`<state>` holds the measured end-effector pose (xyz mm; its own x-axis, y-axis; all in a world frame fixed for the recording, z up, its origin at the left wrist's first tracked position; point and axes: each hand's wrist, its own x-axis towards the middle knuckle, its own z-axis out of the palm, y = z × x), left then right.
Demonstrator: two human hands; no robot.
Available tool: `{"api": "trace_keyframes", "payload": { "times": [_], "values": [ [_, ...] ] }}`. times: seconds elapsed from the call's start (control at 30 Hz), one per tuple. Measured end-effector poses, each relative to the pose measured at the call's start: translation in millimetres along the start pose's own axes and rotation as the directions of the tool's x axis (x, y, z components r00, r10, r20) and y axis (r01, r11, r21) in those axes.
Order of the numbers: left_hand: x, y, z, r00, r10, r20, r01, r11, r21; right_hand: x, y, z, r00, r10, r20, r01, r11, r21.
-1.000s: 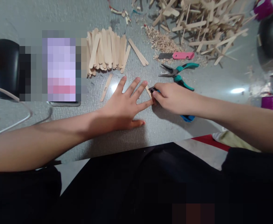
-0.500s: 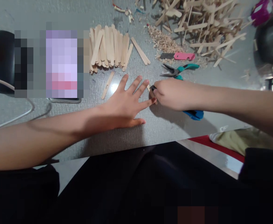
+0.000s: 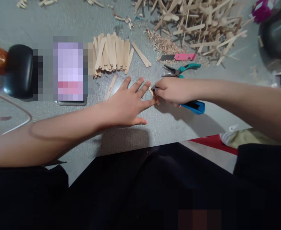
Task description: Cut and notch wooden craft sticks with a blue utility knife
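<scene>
My left hand [image 3: 128, 103] lies flat on the table with its fingers spread. Its index and middle fingertips press at the two ends of a wooden craft stick [image 3: 151, 92]. Closed around a blue utility knife [image 3: 198, 107], my right hand [image 3: 172, 90] keeps the dark tip down at that stick. The knife's handle sticks out below the palm, while its middle is hidden. Just beyond my left hand rests another craft stick [image 3: 111, 87] with a small slot cut in it, partly covered by the hand.
A stack of craft sticks [image 3: 111, 52] stands ahead, with a loose pair [image 3: 141, 55] beside it. Teal-handled pliers [image 3: 189, 66] and a pink cutter [image 3: 184, 57] lie near wood shavings [image 3: 164, 43]. Behind is a heap of sticks [image 3: 202, 28]. A blurred phone [image 3: 70, 64] stands left.
The view has shifted slightly, showing more of the table's left and far side. My right hand has tilted a little, and more of the blue handle shows. My left hand stays spread in place.
</scene>
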<state>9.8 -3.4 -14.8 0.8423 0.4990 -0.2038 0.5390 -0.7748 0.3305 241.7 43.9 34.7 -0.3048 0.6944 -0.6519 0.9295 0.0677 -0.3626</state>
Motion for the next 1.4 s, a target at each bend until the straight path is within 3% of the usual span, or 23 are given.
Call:
{"api": "trace_keyframes", "payload": {
  "times": [0.07,0.13,0.33,0.5,0.6,0.77,0.87,0.97,1.1,1.23,1.4],
  "values": [
    [0,0,-1.3,1.0,-0.004,0.013,0.004,1.0,0.006,-3,5,-1,0.988,0.043,0.145,-0.051,0.997,0.053],
    [0,0,-2.4,1.0,-0.007,0.026,0.007,1.0,0.014,-4,9,-3,0.975,0.062,0.211,-0.09,0.988,0.126],
    [1,-1,-6.0,1.0,0.006,0.026,-0.005,0.999,-0.037,-2,17,-7,0.97,0.009,0.244,-0.071,0.967,0.246],
    [1,2,-13.5,0.997,-0.004,0.071,0.003,1.0,0.016,-1,14,-11,0.962,0.032,0.272,-0.103,0.963,0.249],
    [1,3,-15.9,0.997,0.0,0.074,-0.001,1.0,0.016,-2,10,-14,0.958,0.061,0.28,-0.111,0.979,0.168],
    [0,2,-11.9,0.998,0.014,0.054,-0.013,1.0,-0.014,-4,17,-13,0.996,0.085,0.013,-0.08,0.973,-0.215],
    [-2,1,-9.7,0.999,0.021,0.026,-0.02,0.999,-0.026,-7,23,-10,0.991,0.062,-0.122,-0.1,0.938,-0.333],
    [-2,2,-10.6,1.0,0.028,0.005,-0.028,0.999,-0.024,-11,23,-6,0.977,0.108,-0.186,-0.165,0.929,-0.33],
    [-1,2,-13.2,0.999,0.023,0.041,-0.022,1.0,-0.008,-16,24,6,0.961,0.086,-0.263,-0.158,0.95,-0.269],
    [1,2,-13.2,0.999,0.008,0.043,-0.007,1.0,-0.018,-19,30,18,0.925,0.007,-0.379,-0.105,0.965,-0.239],
    [0,3,-15.1,0.999,0.004,0.054,-0.004,1.0,-0.007,-21,36,23,0.891,-0.146,-0.429,0.01,0.953,-0.304]
  ]
}}
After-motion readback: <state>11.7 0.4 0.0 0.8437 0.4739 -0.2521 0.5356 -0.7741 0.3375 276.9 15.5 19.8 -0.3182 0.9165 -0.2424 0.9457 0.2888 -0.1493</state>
